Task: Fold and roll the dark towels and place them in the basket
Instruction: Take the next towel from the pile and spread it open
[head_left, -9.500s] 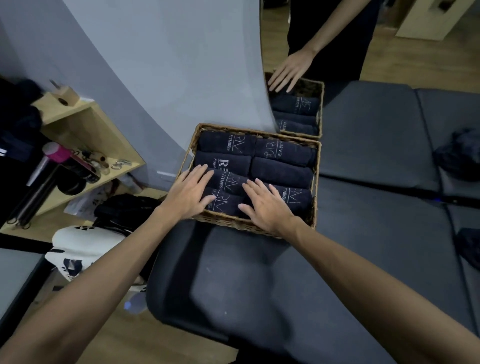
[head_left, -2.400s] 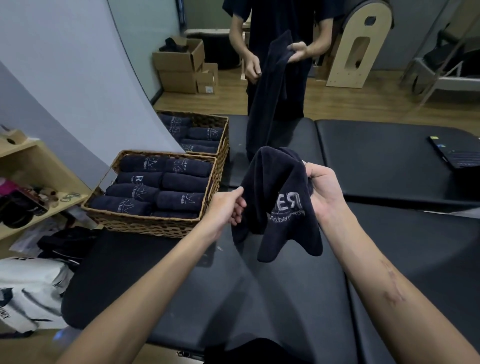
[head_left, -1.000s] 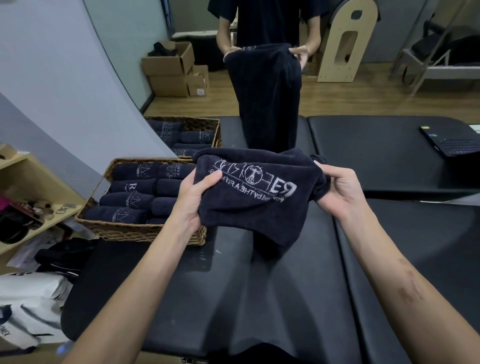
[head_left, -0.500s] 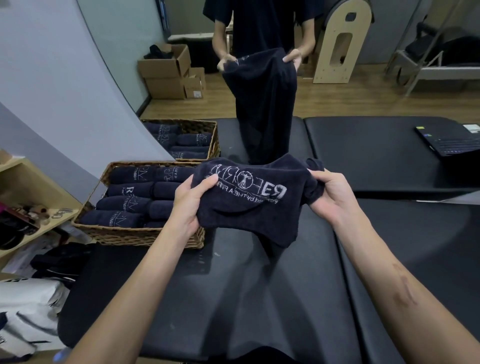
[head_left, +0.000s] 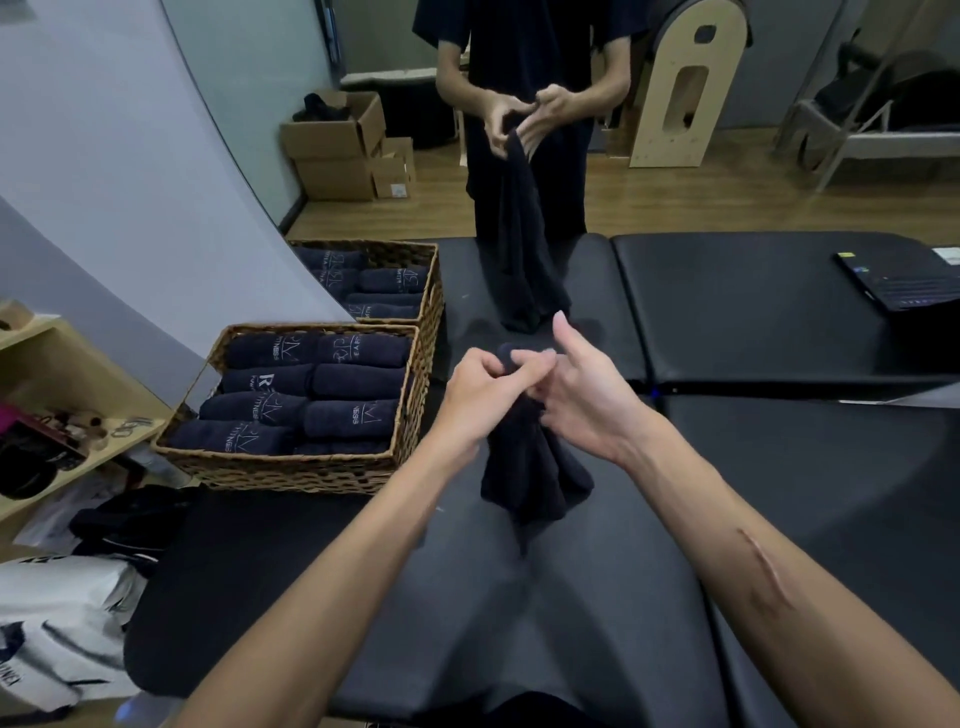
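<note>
Off to the left there's a wooden shelf (head_left: 78, 374) with a jumble of small stuff on it, too cluttered to make out. Under it, a white bag (head_left: 57, 623) sits on the floor beside some dark clothing (head_left: 130, 525). Back by the wall there's a stack of cardboard boxes (head_left: 348, 150), the top one open. A laptop (head_left: 904, 280) lies open at the far right edge of the black padded table (head_left: 753, 312). Past that, a curved wooden frame (head_left: 685, 78) with a slot cut in it stands on the wood floor (head_left: 727, 202).
</note>
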